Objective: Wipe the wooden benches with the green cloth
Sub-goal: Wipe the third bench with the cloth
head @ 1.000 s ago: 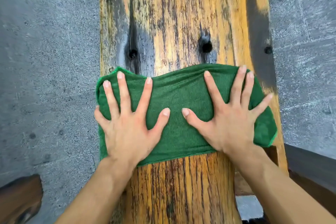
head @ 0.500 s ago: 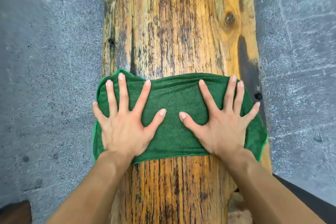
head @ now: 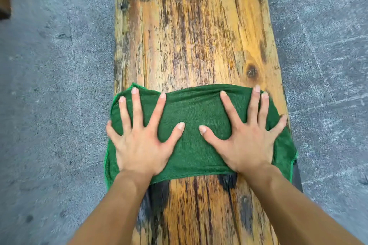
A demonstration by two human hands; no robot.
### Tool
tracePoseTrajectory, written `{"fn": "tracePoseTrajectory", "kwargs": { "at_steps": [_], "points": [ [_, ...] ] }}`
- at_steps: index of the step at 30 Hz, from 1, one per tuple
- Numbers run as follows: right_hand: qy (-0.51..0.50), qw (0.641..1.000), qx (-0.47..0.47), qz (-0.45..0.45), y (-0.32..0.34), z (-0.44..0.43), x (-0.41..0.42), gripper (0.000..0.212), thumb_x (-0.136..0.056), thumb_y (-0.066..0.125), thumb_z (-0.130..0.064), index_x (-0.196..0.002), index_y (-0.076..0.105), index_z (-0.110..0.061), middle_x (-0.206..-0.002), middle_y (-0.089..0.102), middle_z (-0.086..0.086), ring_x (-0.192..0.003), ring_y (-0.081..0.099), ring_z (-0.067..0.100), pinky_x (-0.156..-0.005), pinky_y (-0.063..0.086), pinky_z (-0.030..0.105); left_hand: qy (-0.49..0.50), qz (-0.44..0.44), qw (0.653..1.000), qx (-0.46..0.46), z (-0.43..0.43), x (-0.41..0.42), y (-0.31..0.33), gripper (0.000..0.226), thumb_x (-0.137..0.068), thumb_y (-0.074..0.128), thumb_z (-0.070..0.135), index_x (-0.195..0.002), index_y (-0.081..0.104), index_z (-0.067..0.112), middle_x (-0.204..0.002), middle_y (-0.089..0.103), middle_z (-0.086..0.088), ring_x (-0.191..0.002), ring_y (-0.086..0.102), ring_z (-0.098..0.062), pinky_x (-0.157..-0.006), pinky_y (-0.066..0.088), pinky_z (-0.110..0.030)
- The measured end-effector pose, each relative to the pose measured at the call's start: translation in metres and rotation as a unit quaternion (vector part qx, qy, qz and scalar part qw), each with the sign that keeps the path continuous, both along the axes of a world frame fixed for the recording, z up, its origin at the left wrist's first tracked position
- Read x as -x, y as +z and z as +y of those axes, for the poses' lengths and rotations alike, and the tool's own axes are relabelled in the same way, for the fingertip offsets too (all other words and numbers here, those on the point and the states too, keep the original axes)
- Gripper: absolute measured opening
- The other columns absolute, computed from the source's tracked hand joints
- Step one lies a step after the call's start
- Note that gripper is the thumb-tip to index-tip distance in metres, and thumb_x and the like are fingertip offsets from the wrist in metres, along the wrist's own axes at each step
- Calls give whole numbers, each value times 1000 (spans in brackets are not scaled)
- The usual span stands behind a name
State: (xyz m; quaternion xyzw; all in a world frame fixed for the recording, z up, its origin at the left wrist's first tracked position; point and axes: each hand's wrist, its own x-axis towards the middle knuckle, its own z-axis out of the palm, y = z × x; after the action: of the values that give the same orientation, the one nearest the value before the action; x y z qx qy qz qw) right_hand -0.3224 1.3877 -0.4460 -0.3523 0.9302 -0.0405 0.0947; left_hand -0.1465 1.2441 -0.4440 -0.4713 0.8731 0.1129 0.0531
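Observation:
A long weathered wooden bench (head: pixel 191 42) runs away from me, yellow-brown with dark streaks. The green cloth (head: pixel 192 125) lies spread across its full width, and its ends hang over both side edges. My left hand (head: pixel 139 141) presses flat on the cloth's left half, fingers spread wide. On the right half my right hand (head: pixel 245 139) does the same. Neither hand grips the fabric; the palms and fingers rest on top of it. The thumbs nearly meet at the cloth's middle.
Grey stone paving (head: pixel 51 85) lies on both sides of the bench. A brown wooden object (head: pixel 4 0) shows at the far left edge. A dark knot (head: pixel 252 71) marks the bench just ahead of my right fingertips.
Both hands have pushed the cloth forward along the bench. The dark bolt holes seen ahead earlier have passed behind the cloth, and the knot is now close to my right fingertips.

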Motion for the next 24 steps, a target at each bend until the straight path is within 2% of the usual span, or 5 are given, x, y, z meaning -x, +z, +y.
{"fn": "tracePoseTrajectory", "kwargs": {
  "at_steps": [11, 19, 24],
  "points": [
    [8, 1000, -13, -15, 3, -36, 30, 93, -77, 14, -103, -159, -5, -62, -174, -22, 11, -161, -18, 30, -117, -3, 78, -10, -9, 1000, 1, -34, 27, 0, 78, -89, 12, 91, -159, -3, 58, -175, -14, -2, -161, -6, -33, -113, 20, -75],
    [6, 1000, -10, -7, 1, -51, 42, 94, -77, 15, -103, -160, 1, -60, -175, -13, 14, -162, -12, 32, -118, 1, 80, -14, -13, 1000, -3, -48, 38, 0, 78, -89, 10, 91, -159, -5, 58, -174, -19, -1, -161, -11, -32, -112, 18, -77],
    [12, 1000, -22, -12, 2, -61, 51, 94, -77, 13, -103, -159, -4, -61, -175, -16, 14, -161, -17, 31, -119, -1, 79, -6, -12, 1000, -2, -60, 47, -1, 78, -89, 10, 91, -159, -4, 59, -174, -17, -2, -161, -8, -33, -111, 20, -76]
  ]
}}
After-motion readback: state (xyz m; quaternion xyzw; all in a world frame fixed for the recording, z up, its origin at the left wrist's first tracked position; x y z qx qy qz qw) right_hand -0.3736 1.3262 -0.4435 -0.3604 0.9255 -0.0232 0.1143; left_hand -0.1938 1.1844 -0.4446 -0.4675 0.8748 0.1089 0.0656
